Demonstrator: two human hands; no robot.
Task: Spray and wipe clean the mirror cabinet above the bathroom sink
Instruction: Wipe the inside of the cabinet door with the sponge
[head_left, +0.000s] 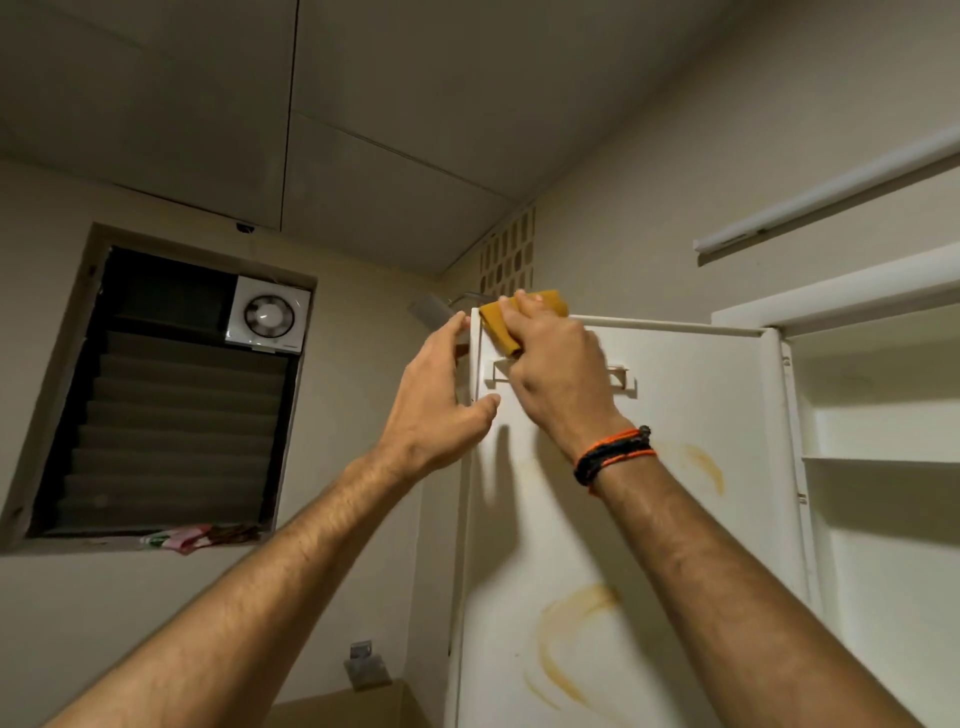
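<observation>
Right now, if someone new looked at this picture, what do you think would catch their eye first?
Probably the yellow cloth, which the right hand presses against the top corner of the open cabinet door, while the left hand holds the door's free edge. Next, the brownish curved stains on the door's inner face below the hands. On the wall at left, the white exhaust fan stands out above dark window louvres.

Cabinet door (649, 519), right of centre: smooth white painted face, slight sheen, rusty-brown smears. Yellow cloth (501, 325) at its top edge: soft, matt. Walls matt.
</observation>
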